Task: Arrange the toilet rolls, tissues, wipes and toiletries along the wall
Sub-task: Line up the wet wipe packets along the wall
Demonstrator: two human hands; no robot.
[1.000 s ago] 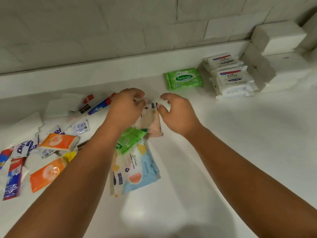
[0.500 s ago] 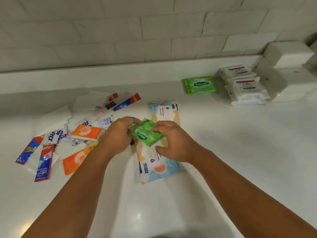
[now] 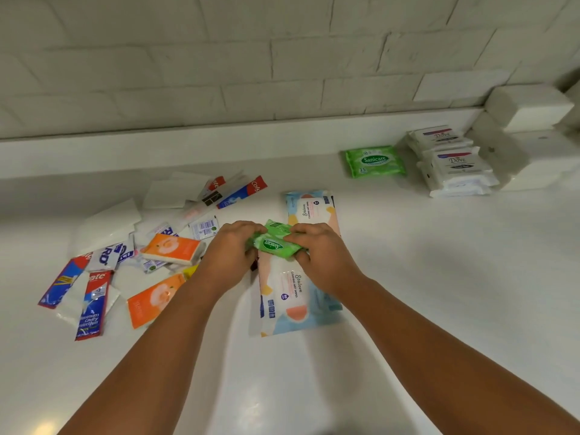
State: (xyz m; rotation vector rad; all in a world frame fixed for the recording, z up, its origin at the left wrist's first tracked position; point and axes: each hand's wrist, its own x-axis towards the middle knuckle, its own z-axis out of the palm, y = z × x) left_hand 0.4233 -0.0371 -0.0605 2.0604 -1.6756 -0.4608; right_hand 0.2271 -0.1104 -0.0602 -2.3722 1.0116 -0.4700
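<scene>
Both hands hold one small green Sanicare wipes pack (image 3: pixel 273 243) at the middle of the white counter (image 3: pixel 439 293). My left hand (image 3: pixel 230 252) grips its left end and my right hand (image 3: pixel 320 255) grips its right end. Under it lies a blue and peach Stalove wet wipes pack (image 3: pixel 284 304), and a second such pack (image 3: pixel 312 207) lies just behind. Against the wall ledge at the right rest another green Sanicare pack (image 3: pixel 373 161), two white Dove packs (image 3: pixel 455 163) and stacked white tissue blocks (image 3: pixel 527 111).
Left of my hands lies a loose heap: orange tissue packs (image 3: pixel 171 248), red and blue toothpaste sachets (image 3: pixel 92 304), small white sachets (image 3: pixel 204 227) and white paper packs (image 3: pixel 108 222). The white brick wall (image 3: pixel 282 58) with its low ledge runs along the back.
My hands came back from the far Stalove pack and took hold of the green Sanicare pack. The view has shifted, so the pile now sits lower in the picture.
</scene>
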